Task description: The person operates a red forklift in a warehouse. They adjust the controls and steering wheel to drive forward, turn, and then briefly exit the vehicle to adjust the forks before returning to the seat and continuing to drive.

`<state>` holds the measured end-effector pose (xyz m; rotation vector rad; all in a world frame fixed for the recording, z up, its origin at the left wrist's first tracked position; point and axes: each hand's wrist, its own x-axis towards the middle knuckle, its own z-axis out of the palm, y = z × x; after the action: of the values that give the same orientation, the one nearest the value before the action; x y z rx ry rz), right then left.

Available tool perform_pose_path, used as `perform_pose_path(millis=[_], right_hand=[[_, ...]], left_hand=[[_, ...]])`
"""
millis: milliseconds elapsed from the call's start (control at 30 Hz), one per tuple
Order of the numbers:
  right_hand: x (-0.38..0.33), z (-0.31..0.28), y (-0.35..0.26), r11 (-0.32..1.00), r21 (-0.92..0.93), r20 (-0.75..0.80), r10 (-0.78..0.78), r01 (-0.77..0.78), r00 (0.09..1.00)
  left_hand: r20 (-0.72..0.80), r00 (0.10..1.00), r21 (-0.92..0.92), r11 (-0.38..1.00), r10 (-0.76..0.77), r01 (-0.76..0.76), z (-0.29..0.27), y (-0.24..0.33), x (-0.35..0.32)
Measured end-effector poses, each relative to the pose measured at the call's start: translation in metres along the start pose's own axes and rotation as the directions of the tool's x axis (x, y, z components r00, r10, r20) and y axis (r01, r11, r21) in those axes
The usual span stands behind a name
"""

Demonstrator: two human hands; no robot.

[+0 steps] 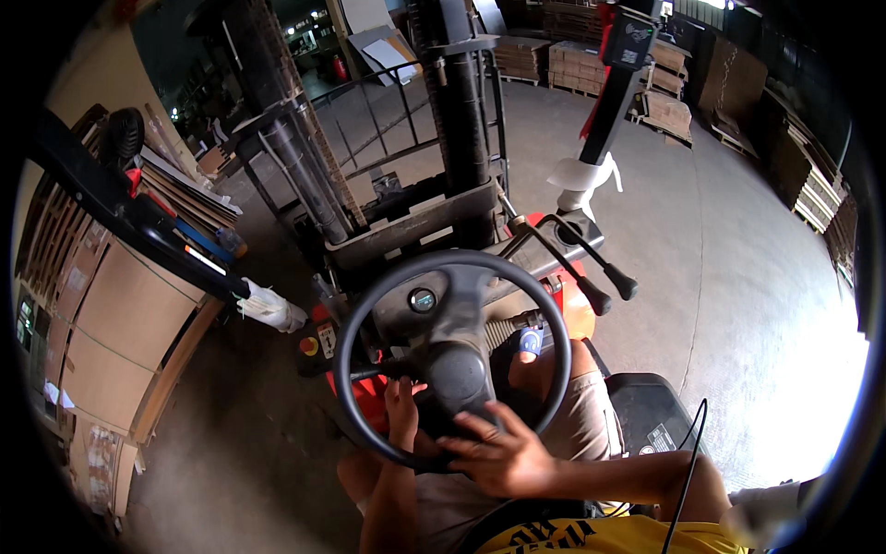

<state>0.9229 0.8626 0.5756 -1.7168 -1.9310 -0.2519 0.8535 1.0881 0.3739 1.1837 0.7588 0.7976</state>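
Observation:
I sit at the black steering wheel [344, 325] of a forklift. My right hand [503, 457] lies palm down over the wheel's lower part, with its fingers spread across the rim and lower spoke rather than wrapped round them. My left hand [402, 408] is inside the wheel's lower left, beside the steering column [457, 372]. Its fingers point up, apart, just below a thin black lever [367, 372]; whether they touch it is unclear. Two black-knobbed levers [598, 297] stand right of the wheel, away from both hands. A small round gauge [422, 299] sits on the dash.
Ahead rises the dark mast [452, 111] with a barred load guard [392, 129]. Stacked cardboard [120, 314] stands close on the left. Flat stacks on pallets [572, 69] line the far side and right. Grey concrete floor [664, 231] stretches right. A thin black cable [688, 471] hangs by my right arm.

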Motion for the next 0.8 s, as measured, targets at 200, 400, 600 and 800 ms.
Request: perform_pose_path(millis=[200, 400, 600, 800], right_hand=[[0.1, 0.097, -0.046, 0.985, 0.14, 0.116, -0.122, 0.105, 0.986], [0.128, 0.135, -0.066, 0.997, 0.072, 0.101, -0.032, 0.025, 0.994], [0.144, 0.127, -0.067, 0.99, 0.132, 0.086, 0.033, -0.044, 0.996], [0.137, 0.122, -0.066, 0.992, 0.123, 0.093, 0.026, -0.037, 0.995]], left_hand=[[0.016, 0.999, 0.063, 0.997, 0.033, -0.034, -0.052, -0.008, 0.035], [0.067, 0.998, 0.016, 1.0, -0.01, 0.009, -0.092, -0.001, 0.059], [0.089, 0.995, -0.072, 0.996, -0.05, 0.057, -0.088, 0.013, 0.059], [0.195, 0.979, 0.042, 0.997, -0.066, 0.058, -0.095, 0.004, 0.067]])
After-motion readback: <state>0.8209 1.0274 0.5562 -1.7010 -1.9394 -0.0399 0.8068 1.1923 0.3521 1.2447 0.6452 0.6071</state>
